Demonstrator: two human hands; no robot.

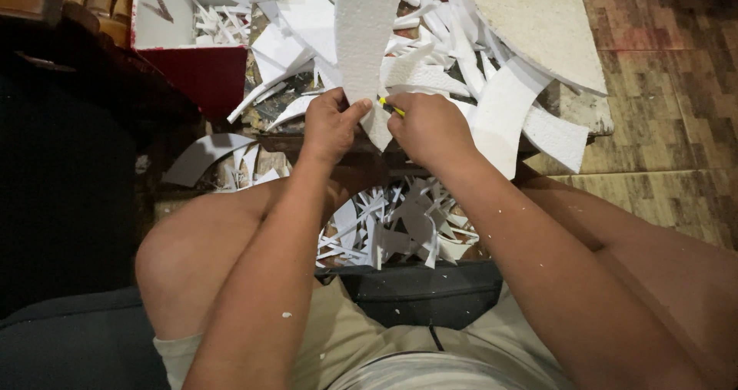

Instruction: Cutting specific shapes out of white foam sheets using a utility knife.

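Left hand (330, 125) grips foam strip (365, 44); right hand (427, 129) clenches yellow cutter (390, 107); foam offcuts (400, 225) all around.

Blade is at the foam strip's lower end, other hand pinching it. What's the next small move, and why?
Probably draw the yellow-handled knife in the right hand a little further along the edge of the white foam strip, with the left hand gripping firmly. The blade sits at the strip's narrow lower tip, right beside the left thumb, so a short, controlled stroke looks safest.
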